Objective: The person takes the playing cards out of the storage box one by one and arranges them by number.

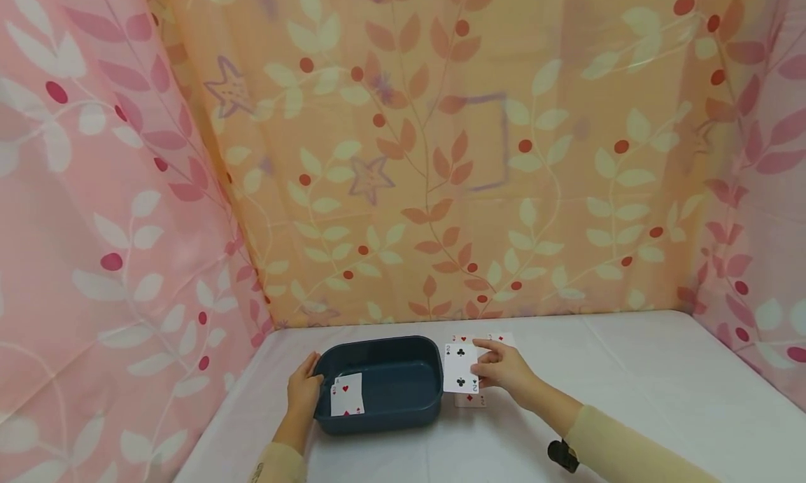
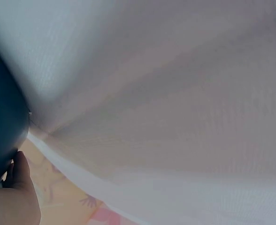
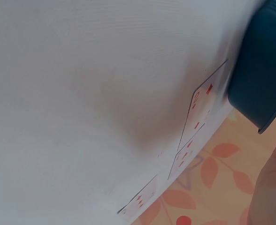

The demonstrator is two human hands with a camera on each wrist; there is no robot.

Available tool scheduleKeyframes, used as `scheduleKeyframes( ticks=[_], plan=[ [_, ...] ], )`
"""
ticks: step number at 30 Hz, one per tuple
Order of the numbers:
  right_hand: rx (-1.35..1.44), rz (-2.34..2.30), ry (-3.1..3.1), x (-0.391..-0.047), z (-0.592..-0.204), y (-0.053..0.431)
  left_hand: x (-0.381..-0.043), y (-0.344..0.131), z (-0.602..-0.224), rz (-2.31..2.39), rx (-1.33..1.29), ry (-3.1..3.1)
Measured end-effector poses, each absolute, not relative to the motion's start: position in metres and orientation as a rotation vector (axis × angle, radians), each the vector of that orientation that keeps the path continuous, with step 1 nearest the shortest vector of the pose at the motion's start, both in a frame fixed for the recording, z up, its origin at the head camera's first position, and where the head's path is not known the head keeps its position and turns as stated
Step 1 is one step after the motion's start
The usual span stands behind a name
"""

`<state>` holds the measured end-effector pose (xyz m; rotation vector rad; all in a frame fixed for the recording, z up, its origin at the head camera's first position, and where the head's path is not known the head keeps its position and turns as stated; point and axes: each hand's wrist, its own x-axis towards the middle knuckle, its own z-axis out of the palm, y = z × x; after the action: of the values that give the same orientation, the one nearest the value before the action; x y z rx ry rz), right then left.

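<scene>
Broadest of all, the orange cloth (image 1: 428, 157), printed with leaves, red berries and purple stars, hanging behind everything; at either side, pink cloths (image 1: 135, 308) with pale leaves. Below, the white table (image 1: 617, 378). At the edge of view, cream sleeves (image 1: 623, 444), one on each arm. On the table, the dark blue bin (image 1: 385, 423), upright, oblong, open-topped, round-cornered. At its left end, the left hand (image 1: 303, 390), fingers and thumb closed about the edge there, partly hidden behind the bin wall in the left wrist view; cannot tell how closely pressed together. At the opposite end, the right hand (image 1: 508, 372), thumb and fingers pinching the right edge of a card, forefinger reaching over its top corner. Smallest, the cards. Within the bin, in its left part near the front wall, overlapping white cards (image 1: 348, 397), at least two, face up, red hearts on the uppermost; cannot tell whether flat on the floor or leaning. In the right hand's pinch, the two of clubs (image 1: 457, 369), face toward the head camera, just outside the bin's right wall. On the table around and behind that card, three red-pipped cards (image 1: 469, 400), face up, partly covered from above, the nearest close beside the bin.
</scene>
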<state>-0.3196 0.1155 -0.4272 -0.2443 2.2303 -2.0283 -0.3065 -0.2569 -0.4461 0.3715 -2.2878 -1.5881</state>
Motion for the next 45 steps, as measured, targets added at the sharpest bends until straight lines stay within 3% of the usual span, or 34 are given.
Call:
scheduleKeyframes(
  ticks=[21,45],
  plan=[
    [-0.247,-2.028,2.205,-0.311,-0.431,0.149,-0.307,-0.257,-0.447,-1.615,0.381,-2.279],
    [-0.063,-1.964,2.292,-0.31,-0.443,0.179,-0.307,-0.257,-0.445,-1.696,0.392,-2.269]
  ],
)
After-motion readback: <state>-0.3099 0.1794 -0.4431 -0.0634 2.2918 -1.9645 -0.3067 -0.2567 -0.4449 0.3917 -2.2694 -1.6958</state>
